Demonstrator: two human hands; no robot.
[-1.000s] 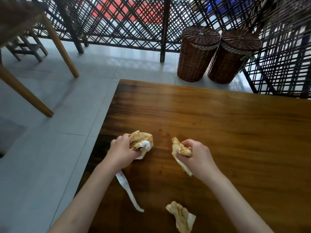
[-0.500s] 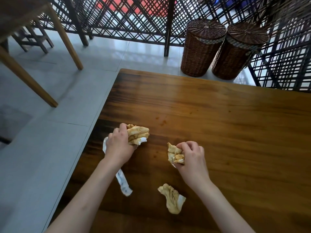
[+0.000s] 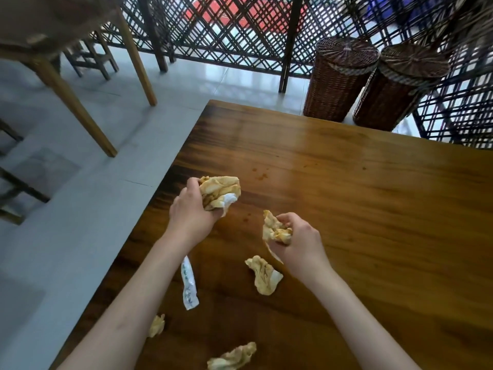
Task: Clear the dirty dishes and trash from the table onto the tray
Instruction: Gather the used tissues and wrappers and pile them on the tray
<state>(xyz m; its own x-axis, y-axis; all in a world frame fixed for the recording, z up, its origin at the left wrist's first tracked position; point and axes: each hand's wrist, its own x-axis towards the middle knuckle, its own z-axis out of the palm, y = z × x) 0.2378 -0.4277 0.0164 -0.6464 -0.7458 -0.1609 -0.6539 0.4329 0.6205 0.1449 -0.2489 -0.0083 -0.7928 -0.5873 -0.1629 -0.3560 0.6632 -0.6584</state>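
Left hand (image 3: 190, 214) clamped on a big stained napkin wad (image 3: 219, 192), fingers curled round it, held near the tabletop's (image 3: 360, 209) left edge at about 10 o'clock from frame centre. A white paper wrapper strip (image 3: 189, 285) hangs or lies below that wrist, 7 o'clock side; cannot tell if it is attached to the wad. Right hand (image 3: 298, 241) pinches a smaller crumpled napkin (image 3: 274, 228), fingers curled on it, centre of frame, just right of the left hand, the two apart.

Loose trash on the tabletop: one crumpled napkin piece (image 3: 264, 273) just below the right hand at 6 o'clock, a small scrap (image 3: 156, 325) beside the left forearm near the left edge, another wad (image 3: 233, 356) at the bottom edge of frame. Small orange stains (image 3: 260, 174) at 12 o'clock past the left hand.

Tabletop's far-left corner at 12 o'clock; left edge runs diagonal down to 7 o'clock, grey tile floor (image 3: 80, 209) beyond it. Wide bare wood from 1 to 4 o'clock. Two lidded wicker baskets (image 3: 338, 78) stand on the floor just past the far edge at 1 o'clock, touching each other, lattice screen (image 3: 226, 28) behind. Wooden table legs (image 3: 80, 110) at 10 o'clock, well apart from the tabletop. No tray in view.
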